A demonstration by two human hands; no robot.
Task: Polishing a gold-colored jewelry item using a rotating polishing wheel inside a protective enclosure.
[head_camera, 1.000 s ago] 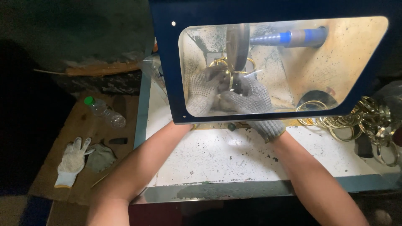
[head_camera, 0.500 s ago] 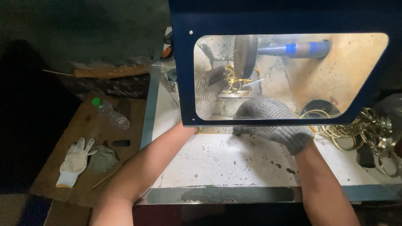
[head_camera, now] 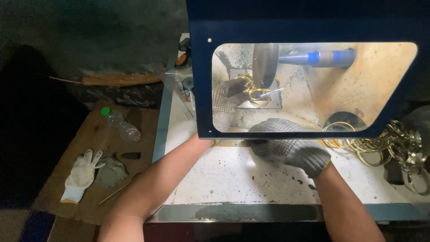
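On the brown board (head_camera: 96,134) left of the workbench, we noted a clear plastic bottle (head_camera: 120,125) with a green cap lying near its back edge. A white knit glove (head_camera: 80,175) lay near the board's left edge, a grey cloth (head_camera: 110,172) just beside it. A heap of brass rings (head_camera: 394,143) sat at the white worktop's (head_camera: 242,177) right edge.

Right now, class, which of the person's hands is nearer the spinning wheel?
Left. The left hand holds brass rings against the wheel; the right hand rests lower on the bench.
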